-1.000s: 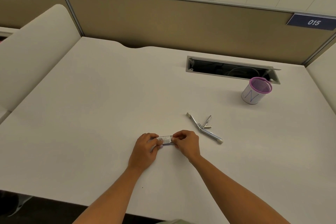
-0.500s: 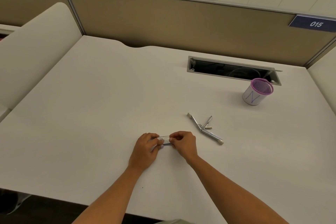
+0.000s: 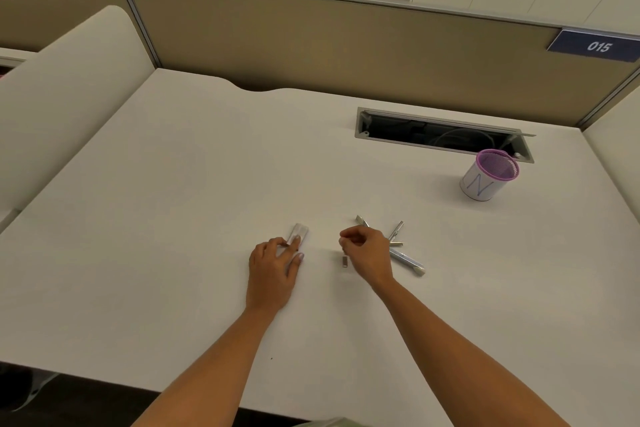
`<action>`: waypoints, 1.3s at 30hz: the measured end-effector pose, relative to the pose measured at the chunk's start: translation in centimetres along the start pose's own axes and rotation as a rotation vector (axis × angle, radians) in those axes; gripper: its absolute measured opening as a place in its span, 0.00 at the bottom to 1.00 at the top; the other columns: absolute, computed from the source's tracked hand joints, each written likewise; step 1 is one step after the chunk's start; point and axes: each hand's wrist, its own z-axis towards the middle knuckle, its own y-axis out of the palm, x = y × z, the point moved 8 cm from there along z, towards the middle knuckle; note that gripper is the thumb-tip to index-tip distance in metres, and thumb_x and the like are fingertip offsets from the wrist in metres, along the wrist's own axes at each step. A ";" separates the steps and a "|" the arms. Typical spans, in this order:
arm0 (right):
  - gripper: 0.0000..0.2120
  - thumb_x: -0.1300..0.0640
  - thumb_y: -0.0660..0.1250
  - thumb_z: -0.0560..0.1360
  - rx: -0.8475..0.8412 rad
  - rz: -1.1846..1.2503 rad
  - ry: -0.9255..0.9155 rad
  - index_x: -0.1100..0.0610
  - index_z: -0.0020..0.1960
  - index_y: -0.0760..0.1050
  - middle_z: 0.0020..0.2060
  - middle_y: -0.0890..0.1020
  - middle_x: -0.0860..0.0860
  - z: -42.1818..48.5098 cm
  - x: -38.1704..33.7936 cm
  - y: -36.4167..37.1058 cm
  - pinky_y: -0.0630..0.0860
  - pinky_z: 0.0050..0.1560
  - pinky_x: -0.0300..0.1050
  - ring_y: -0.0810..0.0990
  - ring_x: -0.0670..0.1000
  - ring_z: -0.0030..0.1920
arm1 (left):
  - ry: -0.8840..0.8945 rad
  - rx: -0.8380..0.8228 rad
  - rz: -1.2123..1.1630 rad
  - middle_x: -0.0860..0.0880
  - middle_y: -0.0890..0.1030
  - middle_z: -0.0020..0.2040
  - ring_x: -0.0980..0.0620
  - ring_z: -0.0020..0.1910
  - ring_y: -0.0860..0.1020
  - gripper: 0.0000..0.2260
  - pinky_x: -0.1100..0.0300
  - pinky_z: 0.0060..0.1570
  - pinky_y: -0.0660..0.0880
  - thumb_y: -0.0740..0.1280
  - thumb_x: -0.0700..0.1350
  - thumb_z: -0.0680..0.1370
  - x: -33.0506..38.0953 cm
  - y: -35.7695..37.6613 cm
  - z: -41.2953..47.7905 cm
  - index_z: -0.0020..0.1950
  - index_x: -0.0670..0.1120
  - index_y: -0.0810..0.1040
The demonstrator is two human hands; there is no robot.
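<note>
A small pale flat case [image 3: 300, 232] lies on the white desk [image 3: 173, 218]. My left hand [image 3: 277, 267] rests flat beside it, with straight fingertips touching its near end. To the right, my right hand [image 3: 367, 251] hovers low over the desk with fingers curled and fingertips drawn together. I cannot see anything between them. A tiny metallic piece [image 3: 345, 261] sits on the desk just under that hand's thumb. Right behind the hand lie several silvery pen-like parts [image 3: 403, 255] in a loose pile, partly hidden by it.
A white mesh cup with a purple rim and a blue N [image 3: 485, 180] stands at the back right. Behind it is an open cable slot [image 3: 443, 133] in the desk. Beige partition panels close off the back, and padded dividers flank both sides.
Both hands held the small case together between them. They have now separated: the case stays by the left hand, the right hand moved right, and a tiny metallic piece is on the desk.
</note>
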 end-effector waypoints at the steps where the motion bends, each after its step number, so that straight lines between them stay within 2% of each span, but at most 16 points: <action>1: 0.05 0.63 0.70 0.72 0.004 -0.011 -0.015 0.54 0.43 0.82 0.36 0.84 0.49 0.2 -0.1 -0.3 0.76 0.40 0.33 0.82 0.45 0.38 | -0.019 -0.017 0.037 0.47 0.78 0.54 0.45 0.51 0.73 0.19 0.50 0.52 0.74 0.58 0.55 0.78 -0.2 0.1 0.3 0.64 0.49 0.78; 3: 0.05 0.64 0.70 0.72 0.003 -0.045 -0.042 0.55 0.44 0.82 0.36 0.83 0.48 0.4 0.0 -0.8 0.73 0.39 0.28 0.81 0.44 0.38 | -0.041 -0.041 0.096 0.46 0.77 0.57 0.44 0.52 0.73 0.21 0.49 0.55 0.72 0.56 0.55 0.78 -0.4 0.4 0.9 0.67 0.48 0.76; 6: 0.06 0.64 0.69 0.73 -0.026 -0.117 -0.065 0.56 0.46 0.82 0.37 0.82 0.48 0.1 0.7 -0.6 0.72 0.35 0.25 0.80 0.45 0.37 | -0.056 -0.060 0.137 0.45 0.77 0.57 0.44 0.51 0.73 0.22 0.49 0.54 0.72 0.56 0.55 0.78 -0.6 0.8 2.0 0.68 0.48 0.74; 8: 0.09 0.65 0.68 0.73 -0.079 -0.190 -0.083 0.55 0.50 0.81 0.42 0.82 0.49 -0.4 1.2 0.0 0.74 0.38 0.29 0.80 0.46 0.39 | -0.070 -0.059 0.154 0.44 0.77 0.58 0.44 0.51 0.73 0.21 0.49 0.54 0.71 0.57 0.54 0.78 -0.8 0.9 2.6 0.69 0.48 0.73; 11: 0.13 0.63 0.70 0.74 -0.165 -0.313 -0.128 0.53 0.58 0.79 0.52 0.77 0.50 -1.1 1.6 1.0 0.76 0.50 0.41 0.78 0.48 0.46 | -0.083 -0.064 0.176 0.43 0.76 0.59 0.43 0.51 0.73 0.21 0.49 0.54 0.71 0.59 0.53 0.78 -1.1 1.2 3.4 0.70 0.48 0.72; 15: 0.19 0.62 0.70 0.74 -0.250 -0.411 -0.184 0.53 0.64 0.77 0.57 0.75 0.50 -1.6 2.0 1.8 0.75 0.55 0.43 0.77 0.52 0.51 | -0.095 -0.083 0.165 0.43 0.74 0.63 0.42 0.55 0.72 0.23 0.48 0.57 0.69 0.63 0.52 0.78 -1.2 1.5 3.7 0.72 0.49 0.69; 20: 0.13 0.62 0.67 0.76 -0.241 -0.522 -0.262 0.58 0.60 0.79 0.54 0.78 0.54 -1.8 2.1 1.8 0.70 0.51 0.40 0.77 0.55 0.54 | -0.063 -0.056 0.115 0.42 0.69 0.68 0.40 0.59 0.71 0.25 0.44 0.62 0.69 0.61 0.50 0.79 -0.7 1.2 3.4 0.76 0.49 0.62; 24: 0.10 0.60 0.65 0.77 -0.212 -0.596 -0.263 0.59 0.57 0.79 0.51 0.79 0.56 -1.7 2.0 1.4 0.72 0.48 0.44 0.78 0.57 0.51 | 0.073 -0.070 0.106 0.43 0.72 0.65 0.42 0.59 0.72 0.23 0.47 0.62 0.69 0.58 0.50 0.79 1.5 1.4 3.2 0.75 0.51 0.64; 27: 0.10 0.58 0.65 0.77 -0.173 -0.624 -0.252 0.58 0.56 0.79 0.50 0.80 0.56 -1.9 2.1 0.7 0.75 0.49 0.47 0.79 0.57 0.51 | 0.075 -0.114 0.055 0.44 0.73 0.64 0.41 0.61 0.71 0.21 0.47 0.63 0.67 0.62 0.48 0.79 4.1 2.2 4.2 0.73 0.51 0.68; 30: 0.10 0.58 0.66 0.75 -0.073 -0.501 -0.188 0.57 0.55 0.79 0.48 0.82 0.54 -2.2 2.5 -1.1 0.76 0.50 0.44 0.81 0.52 0.48 | 0.077 -0.150 -0.016 0.45 0.74 0.61 0.42 0.60 0.70 0.19 0.49 0.61 0.67 0.64 0.47 0.78 7.5 3.0 6.0 0.69 0.50 0.72; 35: 0.06 0.57 0.71 0.71 0.165 -0.106 -0.025 0.54 0.48 0.81 0.41 0.84 0.46 -2.6 2.9 -5.9 0.77 0.43 0.36 0.82 0.42 0.40 | 0.041 -0.240 -0.105 0.47 0.76 0.58 0.46 0.57 0.70 0.16 0.54 0.55 0.68 0.62 0.48 0.78 12.5 4.7 7.7 0.66 0.52 0.73; 37: 0.04 0.56 0.72 0.69 0.249 0.106 0.073 0.53 0.44 0.82 0.37 0.85 0.45 -2.6 3.6 -8.1 0.77 0.42 0.34 0.84 0.42 0.39 | -0.045 -0.310 -0.143 0.47 0.75 0.58 0.46 0.57 0.71 0.18 0.53 0.53 0.69 0.62 0.51 0.78 13.7 5.9 7.5 0.68 0.52 0.69; 39: 0.03 0.59 0.72 0.69 0.276 0.425 0.249 0.57 0.43 0.83 0.37 0.86 0.50 -2.5 5.1 -9.7 0.80 0.46 0.40 0.85 0.48 0.40 | -0.140 -0.382 -0.203 0.47 0.73 0.60 0.45 0.57 0.72 0.24 0.51 0.51 0.71 0.64 0.54 0.76 14.8 7.2 6.8 0.71 0.52 0.64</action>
